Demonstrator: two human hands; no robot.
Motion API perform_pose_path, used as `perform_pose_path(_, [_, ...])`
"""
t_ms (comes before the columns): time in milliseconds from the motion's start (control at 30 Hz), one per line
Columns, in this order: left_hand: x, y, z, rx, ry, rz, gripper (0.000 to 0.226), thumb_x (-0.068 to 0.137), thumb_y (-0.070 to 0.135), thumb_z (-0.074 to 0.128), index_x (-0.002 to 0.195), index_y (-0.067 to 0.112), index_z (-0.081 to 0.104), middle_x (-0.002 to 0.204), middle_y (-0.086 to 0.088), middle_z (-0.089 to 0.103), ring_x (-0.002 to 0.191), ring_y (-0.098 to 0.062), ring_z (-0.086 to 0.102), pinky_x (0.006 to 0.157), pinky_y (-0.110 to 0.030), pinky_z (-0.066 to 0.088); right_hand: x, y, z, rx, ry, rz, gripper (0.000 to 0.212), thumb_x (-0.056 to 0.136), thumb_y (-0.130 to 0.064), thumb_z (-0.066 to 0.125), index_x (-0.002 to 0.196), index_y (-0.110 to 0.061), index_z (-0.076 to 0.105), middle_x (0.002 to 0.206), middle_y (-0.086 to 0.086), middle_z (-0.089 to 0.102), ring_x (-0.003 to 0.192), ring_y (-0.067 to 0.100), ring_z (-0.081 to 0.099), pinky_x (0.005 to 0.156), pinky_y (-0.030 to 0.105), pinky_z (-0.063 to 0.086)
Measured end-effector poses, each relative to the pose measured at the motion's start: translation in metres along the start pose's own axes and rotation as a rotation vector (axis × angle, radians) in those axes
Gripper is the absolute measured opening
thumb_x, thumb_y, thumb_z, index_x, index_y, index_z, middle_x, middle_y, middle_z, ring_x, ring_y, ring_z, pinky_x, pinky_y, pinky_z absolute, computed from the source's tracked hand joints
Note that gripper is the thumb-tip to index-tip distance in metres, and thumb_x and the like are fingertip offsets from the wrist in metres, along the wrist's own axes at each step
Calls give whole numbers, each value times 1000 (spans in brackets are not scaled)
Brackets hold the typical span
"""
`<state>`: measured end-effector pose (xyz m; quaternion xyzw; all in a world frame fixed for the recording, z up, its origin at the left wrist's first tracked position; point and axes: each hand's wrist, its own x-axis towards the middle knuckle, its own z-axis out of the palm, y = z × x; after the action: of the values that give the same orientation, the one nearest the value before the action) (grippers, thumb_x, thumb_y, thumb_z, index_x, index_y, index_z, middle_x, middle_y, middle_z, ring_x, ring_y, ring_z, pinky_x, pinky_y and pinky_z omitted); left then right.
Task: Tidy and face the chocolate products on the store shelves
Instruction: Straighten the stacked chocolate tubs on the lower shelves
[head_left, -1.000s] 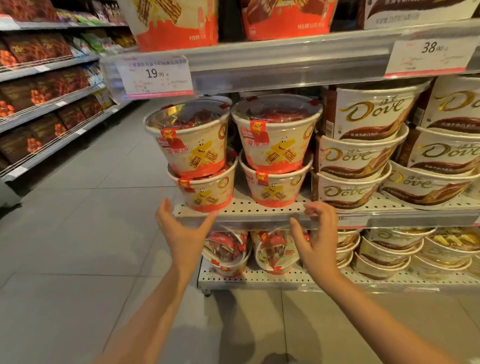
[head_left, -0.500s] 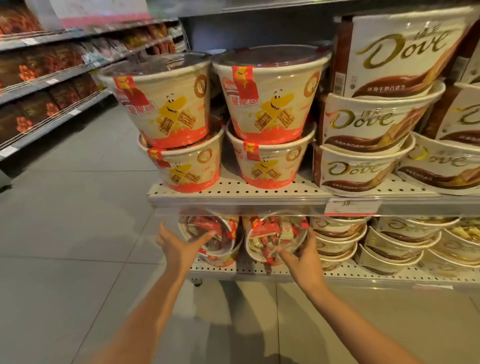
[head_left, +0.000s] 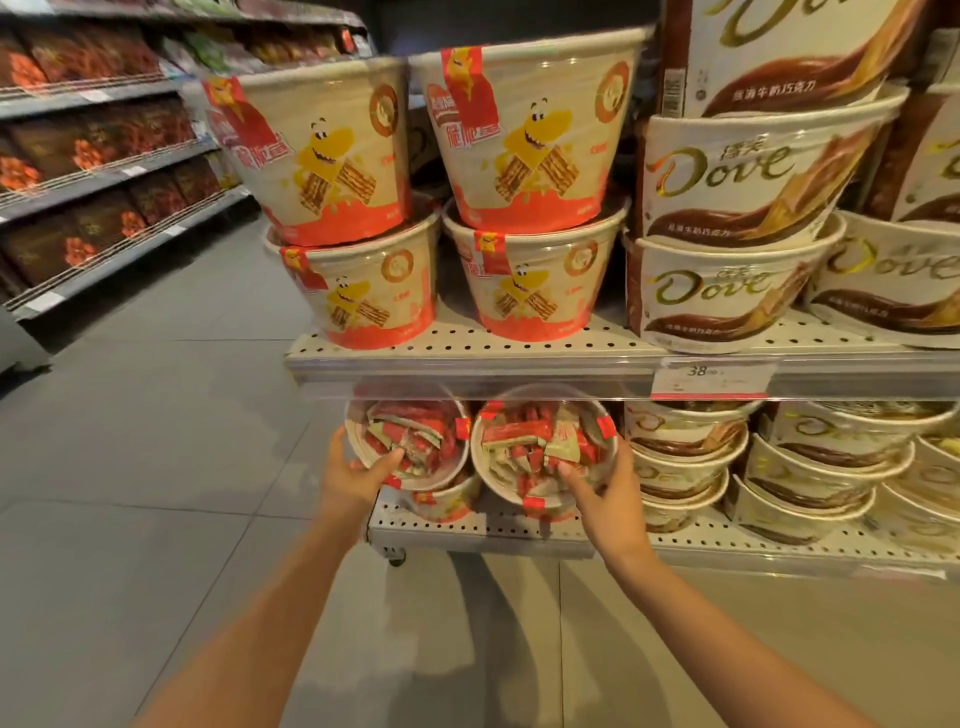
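Setting: shop aisle, bottom shelf.
Left hand: grasps left tub.
Right hand: grasps right tub.
Risk: tilted tubs may slip, spilling off stack.

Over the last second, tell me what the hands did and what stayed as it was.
Both hands dropped from the upper shelf edge to the bottom shelf. The left hand now holds the left clear-lidded red-and-cream wafer tub; the right hand holds the right clear-lidded tub beside it. The stacked red-and-cream tubs and the white Dove tubs stayed in place.
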<state>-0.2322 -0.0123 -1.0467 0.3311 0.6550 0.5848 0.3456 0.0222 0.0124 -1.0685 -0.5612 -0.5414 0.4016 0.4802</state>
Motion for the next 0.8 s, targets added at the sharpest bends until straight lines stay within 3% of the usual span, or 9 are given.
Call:
perform_pose_path(100, [1, 11, 0, -120, -9, -3, 52, 82, -1, 66, 120, 24, 41, 96, -4, 63, 81, -22, 63, 52, -20, 55, 3, -10, -9, 35, -11, -28, 47, 89, -22, 61, 131, -20, 42, 119, -3, 58, 111, 17, 57, 94, 36, 46])
perform_pose_path(200, [11, 25, 0, -46, -64, -22, 56, 79, 3, 70, 123, 20, 41, 110, -12, 60, 90, -31, 64, 58, -31, 56, 17, -20, -10, 38, 10, 41, 31, 88, -31, 60, 115, -19, 52, 107, 4, 66, 98, 25, 64, 84, 51, 53])
perform_pose_path(300, [23, 39, -4, -8, -64, -24, 60, 76, -1, 71, 125, 14, 40, 126, -20, 52, 96, -36, 63, 53, -29, 57, 28, -27, -7, 45, 22, 117, 30, 80, -44, 61, 93, -17, 59, 94, 8, 69, 89, 29, 66, 80, 53, 53])
perform_pose_path(367, [29, 48, -7, -11, -91, -36, 52, 78, -7, 66, 124, 5, 45, 121, -19, 54, 79, -26, 68, 50, -26, 56, 30, -35, -6, 130, 13, 182, 25, 85, -39, 60, 85, -14, 60, 84, 7, 68, 75, 26, 68, 73, 53, 56])
perform_pose_path(433, [32, 56, -8, -5, -133, -31, 29, 81, -13, 58, 108, 0, 55, 99, -17, 61, 59, -14, 68, 47, -23, 55, 32, -34, -3, 226, 5, 241, 19, 93, -25, 56, 79, -12, 58, 76, 5, 65, 61, 19, 66, 69, 44, 58])
perform_pose_path(500, [33, 62, -8, -21, -150, -34, 20, 83, -15, 53, 96, 0, 57, 85, -13, 62, 52, -9, 66, 44, -21, 53, 34, -34, 0, 222, 24, 250, 18, 94, -23, 54, 78, -14, 57, 80, 5, 65, 65, 18, 66, 71, 42, 58])
perform_pose_path(533, [35, 63, -8, -32, -154, -44, 22, 83, -15, 53, 100, 0, 57, 84, -12, 63, 52, -9, 67, 44, -21, 53, 34, -34, 2, 225, 43, 249, 17, 94, -23, 54, 78, -16, 56, 81, 4, 65, 67, 18, 66, 72, 42, 58])
perform_pose_path(667, [38, 52, -17, -150, -193, -137, 35, 83, -9, 58, 115, 5, 53, 101, -13, 65, 60, -15, 69, 44, -20, 53, 35, -35, 3, 221, 48, 224, 18, 94, -23, 53, 86, -7, 54, 75, 4, 63, 55, 16, 64, 61, 33, 57])
perform_pose_path(800, [31, 33, -21, -225, -170, -183, 20, 86, -1, 59, 103, 9, 55, 102, -13, 64, 66, -14, 67, 45, -17, 51, 36, -32, 2, 162, 44, 191, 23, 92, -28, 55, 88, -5, 56, 84, 13, 67, 63, 25, 68, 68, 45, 58])
